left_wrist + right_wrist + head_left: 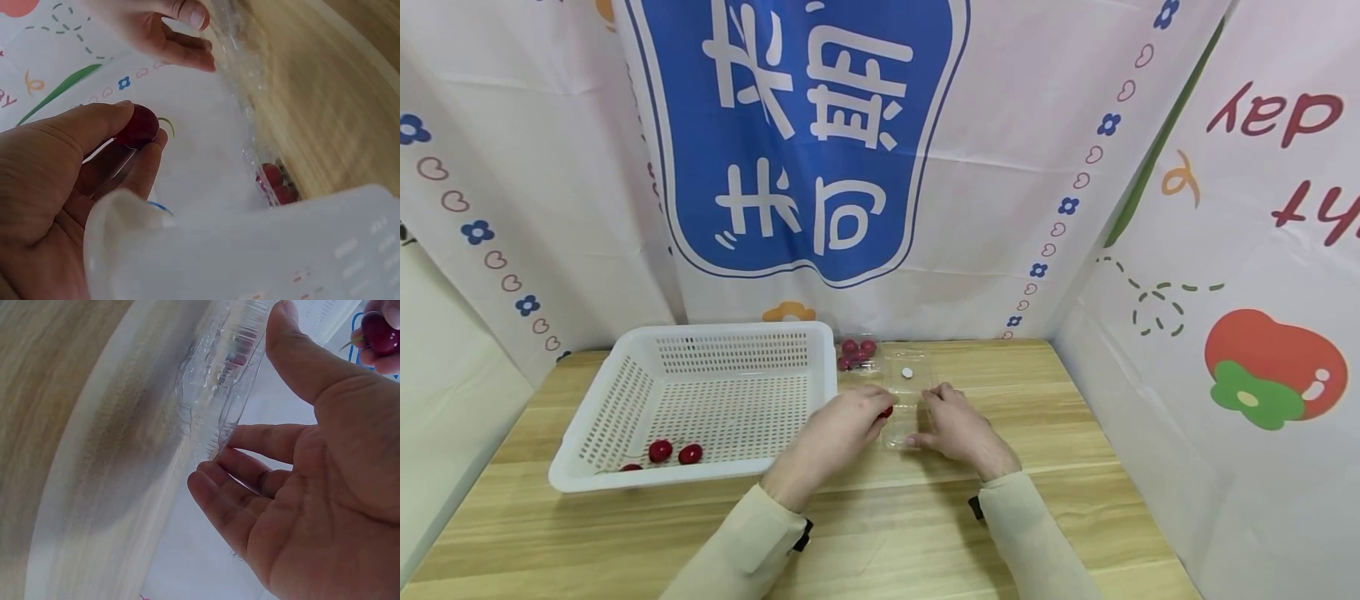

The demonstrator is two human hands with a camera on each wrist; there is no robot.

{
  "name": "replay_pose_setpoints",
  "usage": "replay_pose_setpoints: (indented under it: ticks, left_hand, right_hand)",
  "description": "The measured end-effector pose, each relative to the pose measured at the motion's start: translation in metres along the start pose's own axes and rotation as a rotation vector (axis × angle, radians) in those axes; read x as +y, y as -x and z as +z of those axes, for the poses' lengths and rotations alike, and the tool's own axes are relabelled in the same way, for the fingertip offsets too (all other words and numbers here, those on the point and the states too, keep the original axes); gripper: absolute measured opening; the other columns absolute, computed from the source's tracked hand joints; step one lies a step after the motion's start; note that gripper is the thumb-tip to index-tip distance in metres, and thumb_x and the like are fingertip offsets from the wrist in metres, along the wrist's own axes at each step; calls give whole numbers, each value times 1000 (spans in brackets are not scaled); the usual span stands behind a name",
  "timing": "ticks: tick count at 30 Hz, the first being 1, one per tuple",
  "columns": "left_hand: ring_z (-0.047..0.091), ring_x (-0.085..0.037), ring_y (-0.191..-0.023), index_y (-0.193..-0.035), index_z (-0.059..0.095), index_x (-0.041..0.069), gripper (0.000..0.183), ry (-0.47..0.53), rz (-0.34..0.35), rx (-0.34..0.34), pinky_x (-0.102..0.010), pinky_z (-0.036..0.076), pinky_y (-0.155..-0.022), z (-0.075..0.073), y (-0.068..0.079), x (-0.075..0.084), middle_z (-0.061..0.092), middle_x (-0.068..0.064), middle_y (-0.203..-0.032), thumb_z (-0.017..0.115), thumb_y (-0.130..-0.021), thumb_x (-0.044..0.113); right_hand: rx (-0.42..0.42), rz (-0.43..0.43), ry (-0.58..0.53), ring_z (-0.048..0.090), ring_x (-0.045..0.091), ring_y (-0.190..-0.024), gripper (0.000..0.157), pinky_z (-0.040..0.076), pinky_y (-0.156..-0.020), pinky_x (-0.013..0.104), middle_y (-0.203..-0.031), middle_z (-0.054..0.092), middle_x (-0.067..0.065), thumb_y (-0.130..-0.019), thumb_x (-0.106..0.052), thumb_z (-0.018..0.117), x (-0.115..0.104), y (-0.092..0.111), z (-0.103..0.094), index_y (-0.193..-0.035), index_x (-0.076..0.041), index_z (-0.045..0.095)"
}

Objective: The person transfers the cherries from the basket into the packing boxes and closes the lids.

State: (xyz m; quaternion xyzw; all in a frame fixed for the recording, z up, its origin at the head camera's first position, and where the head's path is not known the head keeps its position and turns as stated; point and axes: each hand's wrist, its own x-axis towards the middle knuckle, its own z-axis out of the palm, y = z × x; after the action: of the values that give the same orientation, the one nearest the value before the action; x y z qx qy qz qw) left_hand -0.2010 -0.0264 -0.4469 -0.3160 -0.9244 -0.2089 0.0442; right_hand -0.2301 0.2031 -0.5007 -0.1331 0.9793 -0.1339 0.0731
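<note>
My left hand [841, 421] pinches a dark red cherry [139, 127] between thumb and fingertips; its short green stem points away from the hand. The cherry is just beside a clear plastic box [215, 381], above the table. My right hand [958, 423] holds this box at its right side, with the thumb on the near edge and the fingers by the side wall. The box's clear lid is folded back and bears a round white sticker [907, 373]. Inside the box I cannot make out any cherries.
A white perforated basket [561, 475] stands on the left, with a few cherries [690, 453] at its near side. Behind my left hand, several cherries [859, 353] lie in another clear box. A printed cloth [985, 225] hangs behind the wooden table [1045, 500].
</note>
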Motion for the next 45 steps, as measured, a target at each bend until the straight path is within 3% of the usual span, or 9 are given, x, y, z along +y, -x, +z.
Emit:
replay_pose_setpoints:
  ticks: [10, 19, 29, 36, 45]
  left_hand:
    - [74, -20, -114, -127, 73, 13, 26, -88, 48, -40, -35, 63, -99, 24, -16, 8, 77, -4, -123, 67, -102, 13]
    - [75, -18, -99, -114, 78, 12, 18, -190, 4, -135, -28, 66, -84, 39, -29, 15, 77, -7, -112, 72, -98, 10]
    - [76, -17, -94, -107, 78, 14, 14, -240, -5, -193, -27, 66, -79, 49, -29, 13, 78, -4, -106, 74, -95, 9]
    - [76, -16, -91, -106, 79, 12, 12, -190, 6, -162, -26, 65, -76, 45, -28, 12, 78, -4, -103, 73, -96, 9]
    - [73, -24, -119, -131, 72, 13, 34, -148, -27, -152, -36, 64, -99, 20, -18, 13, 74, -6, -132, 72, -97, 10]
  right_hand:
    - [-5, 12, -15, 55, 37, -140, 95, 54, -113, 57, -155, 50, 19, -84, -55, 83, 1, 1, 0, -157, -5, 47]
    - [0, 6, -8, 55, 37, -140, 95, 52, -116, 56, -155, 51, 20, -83, -56, 84, 1, 1, -1, -156, -6, 48]
    - [12, -10, -14, 56, 38, -137, 95, 54, -114, 55, -152, 53, 20, -83, -55, 85, 0, 1, 1, -155, -3, 50]
    - [6, -4, -8, 56, 37, -138, 96, 52, -116, 54, -153, 52, 20, -82, -55, 85, 1, 1, 1, -156, -5, 48]
    - [2, 14, -26, 55, 35, -140, 93, 54, -114, 56, -155, 50, 17, -84, -56, 83, 3, 1, 1, -157, -8, 49]
